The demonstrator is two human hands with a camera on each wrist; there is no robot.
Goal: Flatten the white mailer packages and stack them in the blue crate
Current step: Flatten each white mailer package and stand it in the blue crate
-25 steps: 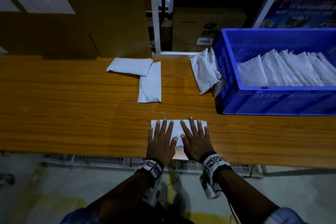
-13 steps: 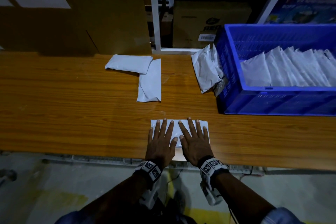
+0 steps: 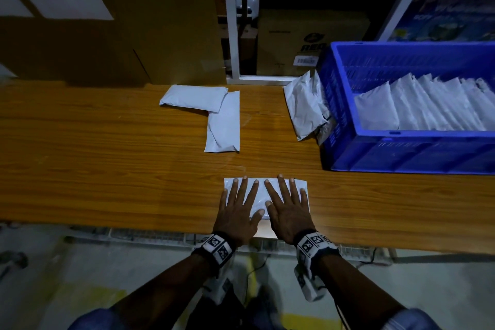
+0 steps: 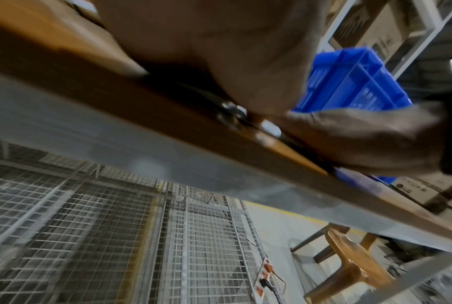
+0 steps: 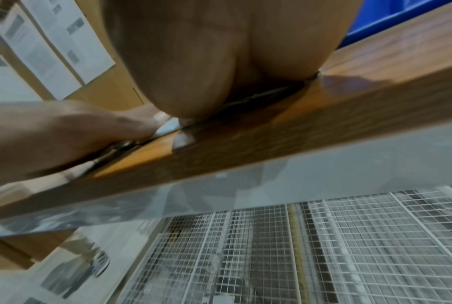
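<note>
A white mailer [image 3: 261, 195] lies flat near the front edge of the wooden table [image 3: 107, 169]. My left hand [image 3: 238, 206] and right hand [image 3: 288, 205] press down on it side by side, fingers straight and spread. Two more white mailers [image 3: 194, 98] [image 3: 223, 126] lie overlapping farther back. A crumpled mailer [image 3: 305, 107] leans against the left wall of the blue crate [image 3: 401, 153]. Several flattened mailers [image 3: 428, 107] stand in a row inside the crate. In the wrist views only the heels of my palms [image 4: 232, 51] [image 5: 219, 61] show, pressed on the table edge.
A cardboard box [image 3: 308, 40] sits in a white shelf frame [image 3: 230, 35] behind the table. A large brown board [image 3: 120, 21] with papers stands at the back left. Wire mesh panels [image 4: 115, 236] lie on the floor under the table.
Both hands stay flat on the mailer. The fingers have shifted only slightly over it, and the mailer has not moved.
</note>
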